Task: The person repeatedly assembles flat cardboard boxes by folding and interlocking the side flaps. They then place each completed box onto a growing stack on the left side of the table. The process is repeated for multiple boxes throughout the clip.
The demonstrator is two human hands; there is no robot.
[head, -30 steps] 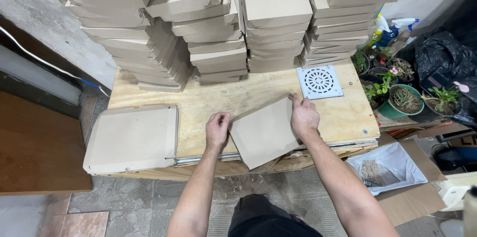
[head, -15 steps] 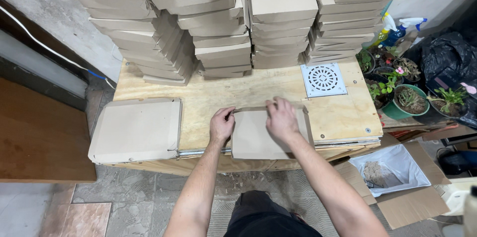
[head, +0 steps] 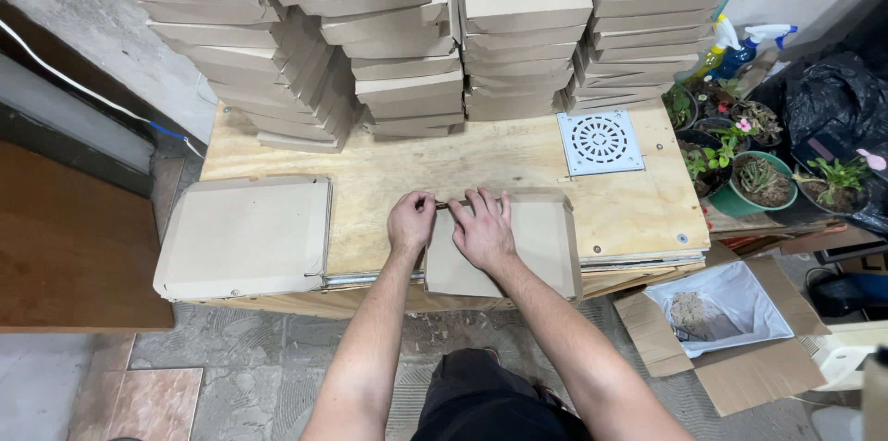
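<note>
Head view: the flat cardboard box (head: pixel 518 247) I am working on lies at the near edge of the plywood worktop (head: pixel 462 168), slightly overhanging it, right under my hands. My right hand (head: pixel 481 230) is spread flat on its top with the fingers (head: pixel 483 203) pressing down along the far edge. My left hand (head: pixel 412 222) sits just beside it at the box's far left corner, fingers curled and pinching what looks like the edge flap or a small dark thing there; I cannot tell which. Neither hand lifts anything; both bear down on the cardboard.

Judging from how things lie, the box is folded into its flat shape and the far edge is being closed or tucked, so this one seems close to done, though the flap under my fingers is not yet settled. One finished-looking box (head: pixel 245 236) lies to the left on the same worktop, well apart from my hands.

Further out, tall stacks of the same flat boxes (head: pixel 416 25) fill the back of the worktop against the wall. A white square drain grate (head: pixel 600 141) lies to the right, near the stacks and apart from my box. Beyond the right edge stand potted plants (head: pixel 758 177) and spray bottles (head: pixel 740 48), and on the floor an open carton lined with white plastic (head: pixel 726 307).
</note>
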